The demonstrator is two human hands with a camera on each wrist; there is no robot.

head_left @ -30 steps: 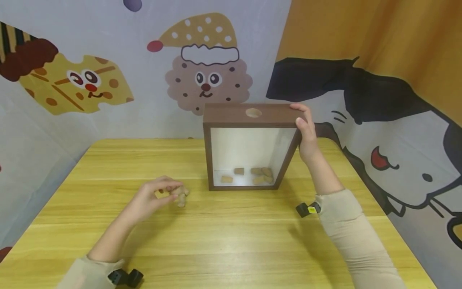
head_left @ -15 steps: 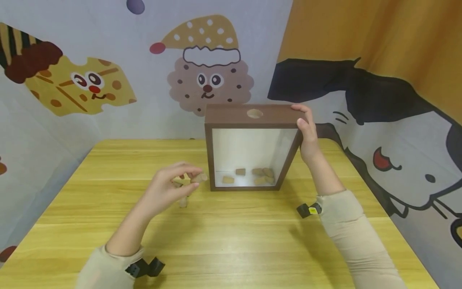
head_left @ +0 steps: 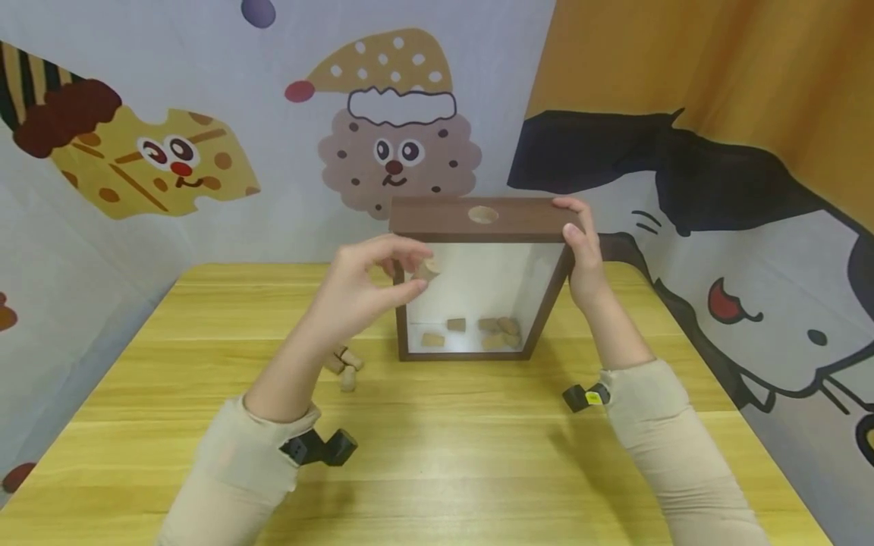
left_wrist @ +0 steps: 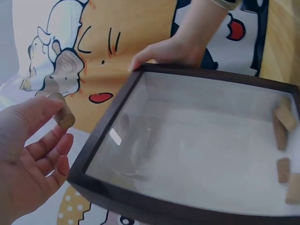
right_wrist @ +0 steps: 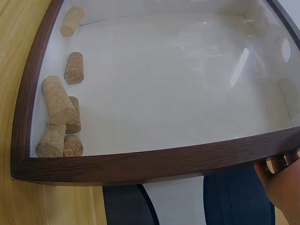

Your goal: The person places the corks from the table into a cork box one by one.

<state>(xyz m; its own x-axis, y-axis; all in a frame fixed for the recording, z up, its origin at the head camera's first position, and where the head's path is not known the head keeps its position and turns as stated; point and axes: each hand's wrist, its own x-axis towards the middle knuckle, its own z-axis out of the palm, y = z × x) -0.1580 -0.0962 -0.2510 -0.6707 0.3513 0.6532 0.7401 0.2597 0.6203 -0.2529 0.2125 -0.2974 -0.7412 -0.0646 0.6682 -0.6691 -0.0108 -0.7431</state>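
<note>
Pinched in the left hand (head_left: 358, 288), a tan cylindrical cork (head_left: 428, 269) is being held mid-frame, while a brown rectangular wooden box (head_left: 522, 220) is being gripped, right of centre, by the right hand (head_left: 584, 254).

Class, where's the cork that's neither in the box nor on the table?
In the head view, the cork is pinched in the left hand, seen against the upper left of the box, below and left of the round hole.
</note>
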